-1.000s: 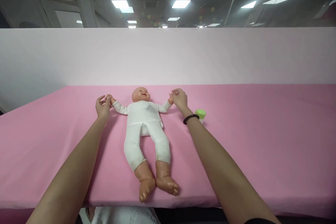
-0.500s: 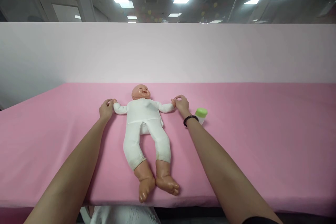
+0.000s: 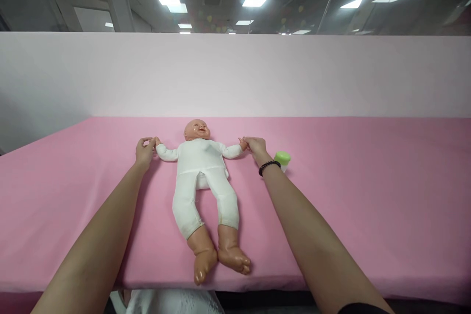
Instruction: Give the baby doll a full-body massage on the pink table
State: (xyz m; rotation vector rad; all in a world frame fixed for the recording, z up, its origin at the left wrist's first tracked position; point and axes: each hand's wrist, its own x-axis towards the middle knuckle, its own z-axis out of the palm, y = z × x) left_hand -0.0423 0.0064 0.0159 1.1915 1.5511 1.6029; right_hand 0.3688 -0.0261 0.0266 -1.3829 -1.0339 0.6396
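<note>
A baby doll (image 3: 200,159) in a white suit lies on its back on the pink cover, head away from me and arms stretched out to both sides. At the doll's hand on the left side of the view, my left hand (image 3: 144,151) is closed, its fingertips pinching the small hand. My right hand (image 3: 256,148), with a dark beaded bracelet at the wrist, is closed on the doll's other hand. Both bare feet of the doll point toward me.
Just right of my right wrist stands a small container with a green lid (image 3: 282,158), partly hidden by the wrist. The pink-covered table (image 3: 368,196) ends at a white wall (image 3: 235,73), with glass above it.
My left hand has shifted slightly left, and the doll's hand beside it has moved outward a little. The fingers of my right hand have closed in around the doll's other hand.
</note>
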